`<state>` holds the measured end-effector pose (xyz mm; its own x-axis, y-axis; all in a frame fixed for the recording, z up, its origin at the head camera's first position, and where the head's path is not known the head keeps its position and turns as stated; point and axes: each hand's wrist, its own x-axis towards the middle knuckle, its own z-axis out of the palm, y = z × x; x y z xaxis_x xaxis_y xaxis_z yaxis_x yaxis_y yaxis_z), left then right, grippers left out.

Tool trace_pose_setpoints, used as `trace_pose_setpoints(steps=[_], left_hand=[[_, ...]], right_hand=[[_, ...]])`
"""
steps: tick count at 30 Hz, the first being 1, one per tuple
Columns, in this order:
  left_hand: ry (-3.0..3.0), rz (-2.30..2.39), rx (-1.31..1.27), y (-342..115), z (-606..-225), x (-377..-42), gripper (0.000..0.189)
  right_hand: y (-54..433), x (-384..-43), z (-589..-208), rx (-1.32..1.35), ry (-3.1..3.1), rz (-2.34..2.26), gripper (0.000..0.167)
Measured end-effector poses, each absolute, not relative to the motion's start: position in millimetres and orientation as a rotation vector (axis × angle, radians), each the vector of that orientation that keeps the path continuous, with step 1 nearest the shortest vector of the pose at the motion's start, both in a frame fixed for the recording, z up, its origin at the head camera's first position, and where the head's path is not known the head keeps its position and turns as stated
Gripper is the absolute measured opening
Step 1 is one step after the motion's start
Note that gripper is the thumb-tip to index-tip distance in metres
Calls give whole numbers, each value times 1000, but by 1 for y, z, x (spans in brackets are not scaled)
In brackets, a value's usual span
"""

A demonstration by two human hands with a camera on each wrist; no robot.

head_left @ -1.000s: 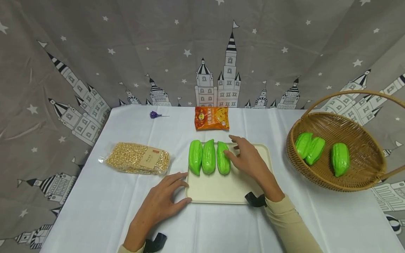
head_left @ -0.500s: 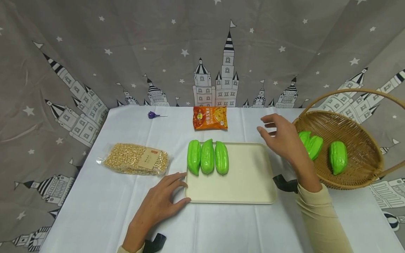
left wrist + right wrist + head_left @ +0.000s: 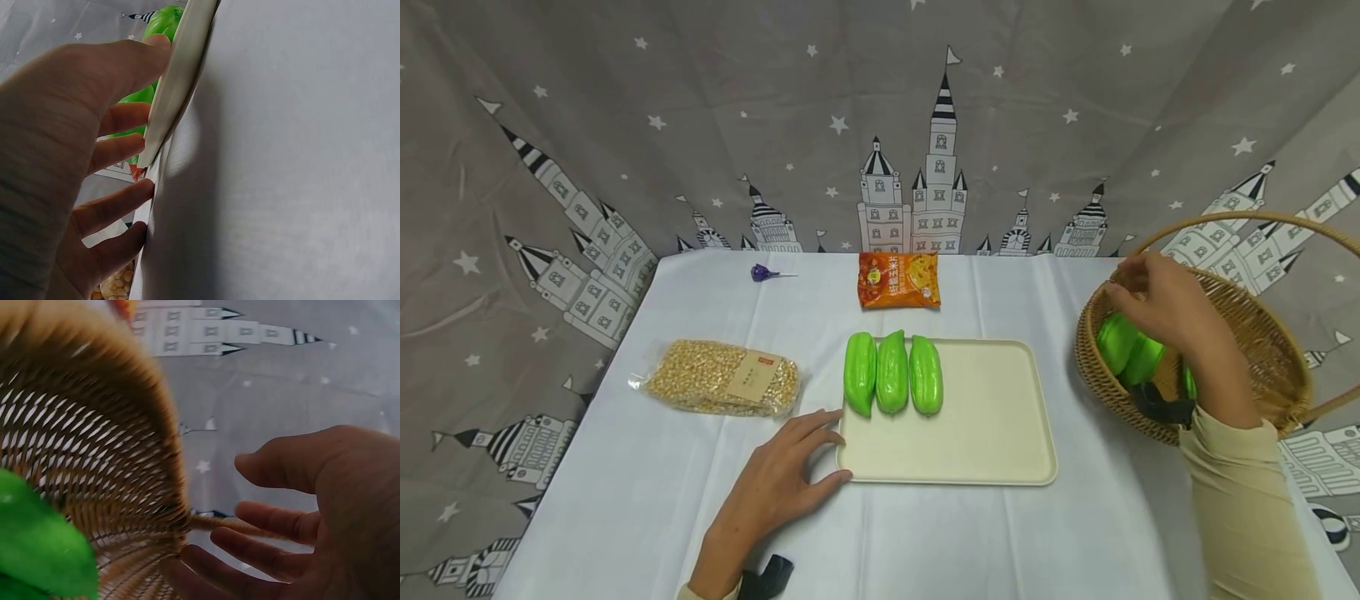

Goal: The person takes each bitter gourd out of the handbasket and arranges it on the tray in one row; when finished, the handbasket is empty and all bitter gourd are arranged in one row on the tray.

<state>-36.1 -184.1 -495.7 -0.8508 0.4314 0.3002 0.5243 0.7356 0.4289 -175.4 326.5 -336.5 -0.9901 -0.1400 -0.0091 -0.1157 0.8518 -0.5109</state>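
My left hand [image 3: 778, 475] rests at the left edge of a cream tray [image 3: 992, 417], fingers relaxed; in the left wrist view its thumb and fingertips touch the tray's rim [image 3: 181, 81]. Three bright green ridged fruits, like plastic star fruit [image 3: 892, 372], lie side by side on the tray's left half. Over the wicker basket [image 3: 1270, 342] my right hand [image 3: 1176, 304] reaches with loosely bent fingers and holds nothing. Below it, more green fruits [image 3: 1118, 342] lie in the basket, partly hidden by the hand and wrist. One such fruit [image 3: 44, 540] shows large in the right wrist view.
An orange snack packet [image 3: 898, 281] lies behind the tray. To the left is a clear bag of yellow kernels [image 3: 722, 377], and farther back a small purple lollipop [image 3: 763, 272]. The basket's tall handle [image 3: 1247, 215] arches above it. A castle-print curtain [image 3: 737, 100] backs the table.
My right hand has let go of the third fruit on the tray and swung right, over the basket. My left hand has stayed at the tray's edge.
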Motion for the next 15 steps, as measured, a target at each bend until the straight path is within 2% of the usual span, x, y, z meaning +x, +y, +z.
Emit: trace_pose_setpoints(steps=[9, 15], left_hand=[[-2766, -763, -764, -184, -494, -36, 42], [-2764, -770, -764, -184, -493, -37, 42]], right_hand=[[344, -186, -346, -188, 2895, -560, 55], [354, -193, -355, -279, 2859, -478, 58]])
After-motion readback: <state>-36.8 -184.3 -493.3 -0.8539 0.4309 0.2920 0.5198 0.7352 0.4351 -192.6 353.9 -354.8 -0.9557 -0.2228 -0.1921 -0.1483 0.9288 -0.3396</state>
